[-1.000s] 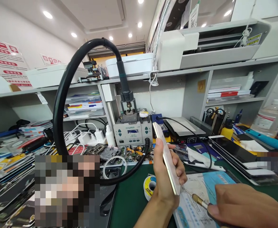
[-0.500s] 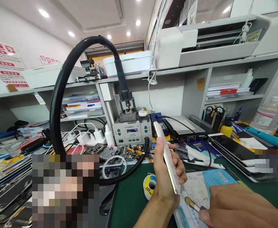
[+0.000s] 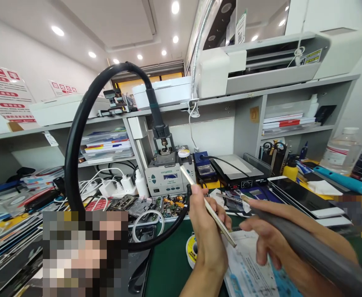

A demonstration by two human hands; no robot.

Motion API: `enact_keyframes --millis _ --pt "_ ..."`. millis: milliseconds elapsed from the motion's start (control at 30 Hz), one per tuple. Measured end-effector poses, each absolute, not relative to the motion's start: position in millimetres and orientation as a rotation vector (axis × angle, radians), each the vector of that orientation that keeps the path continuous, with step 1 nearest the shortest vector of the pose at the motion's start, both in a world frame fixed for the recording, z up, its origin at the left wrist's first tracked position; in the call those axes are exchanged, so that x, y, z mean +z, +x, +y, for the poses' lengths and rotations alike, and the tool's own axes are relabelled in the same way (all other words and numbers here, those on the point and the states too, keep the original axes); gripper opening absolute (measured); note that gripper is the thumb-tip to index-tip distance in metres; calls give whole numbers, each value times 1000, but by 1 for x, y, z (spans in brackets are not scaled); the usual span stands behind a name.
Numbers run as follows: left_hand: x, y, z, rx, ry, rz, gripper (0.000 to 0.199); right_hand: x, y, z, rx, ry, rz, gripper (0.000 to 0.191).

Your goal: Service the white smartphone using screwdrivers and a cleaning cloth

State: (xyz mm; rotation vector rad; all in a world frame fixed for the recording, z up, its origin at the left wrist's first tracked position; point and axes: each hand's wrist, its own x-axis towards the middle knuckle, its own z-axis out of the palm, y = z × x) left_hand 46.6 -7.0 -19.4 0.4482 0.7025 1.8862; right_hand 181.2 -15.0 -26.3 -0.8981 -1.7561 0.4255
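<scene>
A thin white phone-shaped device (image 3: 213, 212) with a pale gold edge is gripped in my left hand (image 3: 207, 235), tilted with its edge toward me. To its right, my right hand (image 3: 280, 243) holds a dark grey screwdriver-like tool (image 3: 317, 251); its metal tip points up and left, above the device's lower end and apart from it. Below both hands lies a blue and white plastic packet (image 3: 251, 264). Just left of my left wrist stands a solder spool (image 3: 192, 249) with a yellow label.
A hot-air station (image 3: 168, 181) with a thick looping black hose (image 3: 72, 165) stands behind. Circuit boards (image 3: 173, 206) lie before it. Stacked phones (image 3: 304, 198) and a clear bottle (image 3: 341, 152) are at the right, beneath shelves (image 3: 250, 98). Part of the lower left is pixelated.
My right hand has risen, and the tool's tip has come away from the device's lower end. My left hand and the device have shifted slightly left, and the camera view has tilted up.
</scene>
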Motion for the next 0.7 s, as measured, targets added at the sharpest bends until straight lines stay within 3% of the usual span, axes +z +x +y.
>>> enact_keyframes --millis 133,233,700 --pt "-19 46 -9 2009 498 765 54 -25 167 -8 1052 -941 -1663 38" --pt "-21 47 -10 2029 558 833 53 -27 163 -8 1262 -849 -1621 39" --pt "-9 40 -9 1935 299 627 56 -27 161 -14 1145 -661 -1618 17"
